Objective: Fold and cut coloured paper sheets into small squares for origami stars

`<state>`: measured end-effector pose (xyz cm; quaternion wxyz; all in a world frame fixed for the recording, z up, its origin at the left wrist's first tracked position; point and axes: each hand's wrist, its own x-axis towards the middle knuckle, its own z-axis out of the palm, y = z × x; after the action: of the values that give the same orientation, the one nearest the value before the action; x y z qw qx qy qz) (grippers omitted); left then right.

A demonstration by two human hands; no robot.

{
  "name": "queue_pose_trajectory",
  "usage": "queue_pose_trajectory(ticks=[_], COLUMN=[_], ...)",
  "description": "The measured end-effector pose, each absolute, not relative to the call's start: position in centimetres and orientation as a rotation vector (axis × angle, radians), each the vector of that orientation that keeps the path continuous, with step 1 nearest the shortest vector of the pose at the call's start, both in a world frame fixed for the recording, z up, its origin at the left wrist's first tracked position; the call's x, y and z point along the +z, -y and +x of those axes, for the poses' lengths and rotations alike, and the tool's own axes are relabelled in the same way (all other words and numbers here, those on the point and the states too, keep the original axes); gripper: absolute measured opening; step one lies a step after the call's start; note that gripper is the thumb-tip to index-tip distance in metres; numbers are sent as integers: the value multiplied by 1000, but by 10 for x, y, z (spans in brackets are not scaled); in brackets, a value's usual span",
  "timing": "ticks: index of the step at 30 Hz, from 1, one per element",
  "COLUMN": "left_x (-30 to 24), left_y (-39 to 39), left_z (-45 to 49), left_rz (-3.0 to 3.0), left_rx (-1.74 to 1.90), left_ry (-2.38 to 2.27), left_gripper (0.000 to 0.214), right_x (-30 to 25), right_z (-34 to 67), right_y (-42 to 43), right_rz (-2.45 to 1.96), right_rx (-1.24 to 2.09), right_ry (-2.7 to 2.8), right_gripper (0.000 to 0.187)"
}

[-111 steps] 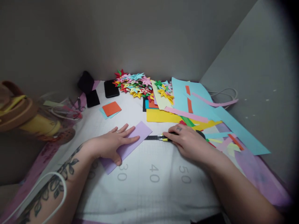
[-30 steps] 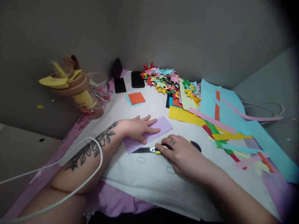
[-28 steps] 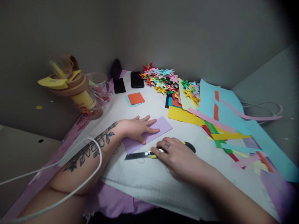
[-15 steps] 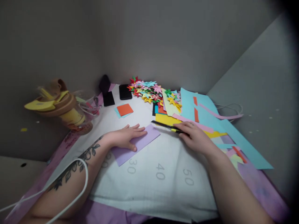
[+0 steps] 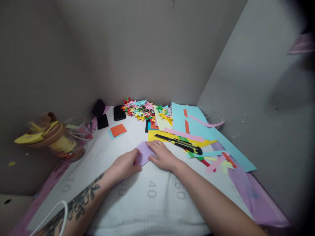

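— Where are the hands?
— Left hand (image 5: 126, 165) and right hand (image 5: 161, 157) lie palms down, close together, mid-way across the tabletop (image 5: 157, 206). Both forearms reach in from its near edge, and the left is tattooed.

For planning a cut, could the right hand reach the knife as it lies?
Probably yes: the knife lies uncovered atop the coloured sheets, just beyond the right hand, with nothing between them.

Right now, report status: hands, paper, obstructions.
Left hand on lilac paper, grip unclear. Right hand flat on it. Utility knife lies apart on yellow sheet.
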<state>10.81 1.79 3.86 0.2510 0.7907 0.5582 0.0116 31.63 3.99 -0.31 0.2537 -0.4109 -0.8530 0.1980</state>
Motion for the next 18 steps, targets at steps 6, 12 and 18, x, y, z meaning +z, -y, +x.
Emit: queue_pose_trajectory(ticks=[6, 12, 18], left_x=[31, 28, 36], left_y=[-13, 4, 15], left_z=[111, 117, 101], left_rz=[2095, 2119, 2120], left_rx=[189, 396, 612], left_ry=[-1437, -1412, -1540], left_gripper=[20, 21, 19], right_x=[-1, 0, 17], right_z=[315, 309, 357], right_y=[-41, -34, -50], right_rz=[-949, -790, -985], right_rx=[680, 655, 577], right_ry=[2323, 2299, 2035], right_gripper=[38, 25, 12])
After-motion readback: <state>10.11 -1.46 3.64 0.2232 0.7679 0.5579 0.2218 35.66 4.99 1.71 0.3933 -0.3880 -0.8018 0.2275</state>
